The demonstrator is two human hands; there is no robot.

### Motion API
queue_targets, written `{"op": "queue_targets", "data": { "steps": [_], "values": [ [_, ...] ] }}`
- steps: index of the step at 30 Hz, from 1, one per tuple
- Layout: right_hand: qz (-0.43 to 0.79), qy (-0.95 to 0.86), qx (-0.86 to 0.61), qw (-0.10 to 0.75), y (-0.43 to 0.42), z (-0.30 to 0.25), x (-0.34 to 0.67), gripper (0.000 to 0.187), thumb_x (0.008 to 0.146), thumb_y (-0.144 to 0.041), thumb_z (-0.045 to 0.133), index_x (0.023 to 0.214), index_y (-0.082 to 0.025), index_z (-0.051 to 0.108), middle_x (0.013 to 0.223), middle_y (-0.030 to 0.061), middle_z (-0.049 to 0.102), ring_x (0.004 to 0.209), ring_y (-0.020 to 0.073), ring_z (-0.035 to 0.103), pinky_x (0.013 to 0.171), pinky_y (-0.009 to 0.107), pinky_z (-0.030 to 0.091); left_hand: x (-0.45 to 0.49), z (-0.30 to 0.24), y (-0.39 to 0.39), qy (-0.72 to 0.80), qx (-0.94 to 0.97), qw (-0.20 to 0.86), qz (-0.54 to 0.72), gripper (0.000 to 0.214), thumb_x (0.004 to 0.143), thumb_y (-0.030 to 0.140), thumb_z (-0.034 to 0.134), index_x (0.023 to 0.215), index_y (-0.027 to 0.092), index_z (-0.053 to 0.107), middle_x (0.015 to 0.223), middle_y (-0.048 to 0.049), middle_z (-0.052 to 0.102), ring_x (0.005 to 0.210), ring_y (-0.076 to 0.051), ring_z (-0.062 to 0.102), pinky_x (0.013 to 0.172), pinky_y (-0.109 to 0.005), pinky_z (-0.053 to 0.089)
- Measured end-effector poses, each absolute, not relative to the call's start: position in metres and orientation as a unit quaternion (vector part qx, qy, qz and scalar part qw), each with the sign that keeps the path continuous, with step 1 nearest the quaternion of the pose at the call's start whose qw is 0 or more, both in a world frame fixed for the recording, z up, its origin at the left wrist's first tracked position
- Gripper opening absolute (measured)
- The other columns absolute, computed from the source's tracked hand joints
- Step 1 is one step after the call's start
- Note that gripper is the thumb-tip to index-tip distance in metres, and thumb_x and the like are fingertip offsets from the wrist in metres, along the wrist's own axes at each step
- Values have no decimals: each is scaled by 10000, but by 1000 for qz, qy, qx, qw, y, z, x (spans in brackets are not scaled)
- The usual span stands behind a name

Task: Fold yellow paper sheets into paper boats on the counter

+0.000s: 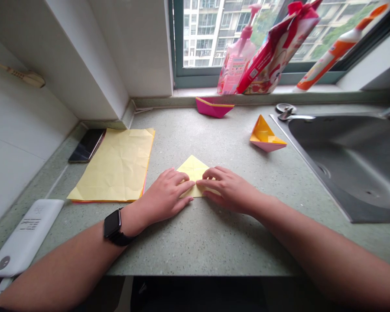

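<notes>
A folded piece of yellow paper (192,167) lies on the countertop in front of me, its pointed top facing the window. My left hand (169,190) grips its left side, fingers curled and thumb near the bottom edge. From the other side, my right hand (229,187) holds the paper, index fingertip close to the left one at the middle. Both hands cover the lower corners. Beyond them sit a magenta paper boat (214,108) by the sill and an orange-and-pink paper boat (267,138) near the sink.
A stack of yellow paper sheets (117,164) lies at left, touching a dark phone (87,145). A white power bank (27,236) rests at front left. The steel sink (347,169) is at right. A pink pump bottle (235,65), red bag (277,52) and orange-white bottle (328,60) stand on the sill.
</notes>
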State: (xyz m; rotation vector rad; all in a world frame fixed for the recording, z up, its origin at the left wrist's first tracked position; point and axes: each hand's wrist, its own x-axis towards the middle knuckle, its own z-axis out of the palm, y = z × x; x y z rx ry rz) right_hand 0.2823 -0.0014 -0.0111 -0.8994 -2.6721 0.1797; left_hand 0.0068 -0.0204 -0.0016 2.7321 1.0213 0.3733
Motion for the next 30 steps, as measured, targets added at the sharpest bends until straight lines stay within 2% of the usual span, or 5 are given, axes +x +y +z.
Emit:
{"op": "queue_targets", "data": {
  "steps": [3,9,15,20,30],
  "values": [
    [58,-934,-317,157,-1,-15,281,354,1035,-225,703,1373,-272,796,1161,114,748,1011,258,682,912,416,596,6,-4,-21,343,926,90,126,299,1127,354,623,1356,184,714,1306,-123,735,1221,-299,672,1292,-613,397],
    [47,-936,-313,157,-2,-14,278,322,1064,-212,653,1331,-281,820,1149,123,742,995,264,679,905,429,593,5,0,-22,346,933,41,92,344,1123,410,623,1354,180,733,1293,-146,719,1213,-325,643,1255,-600,413],
    [51,-936,-315,150,-1,-14,280,331,1048,-222,671,1336,-283,820,1157,126,746,1001,269,668,900,430,586,-8,14,-16,360,929,16,88,272,1137,372,592,1147,239,829,1220,-121,721,1158,-316,623,1207,-593,412],
    [38,-939,-310,147,-1,-12,280,316,1060,-241,662,1332,-285,817,1150,121,744,979,257,656,891,417,576,-21,20,-12,377,923,10,71,306,1128,383,615,1023,238,862,1134,-113,724,1059,-298,613,1050,-514,479],
    [40,-938,-315,140,-1,-12,279,314,1048,-238,675,1323,-302,814,1157,112,742,982,251,649,882,400,570,-34,33,-12,416,909,24,4,358,1103,342,605,889,216,863,928,-86,722,866,-257,636,832,-426,487]
  ]
}}
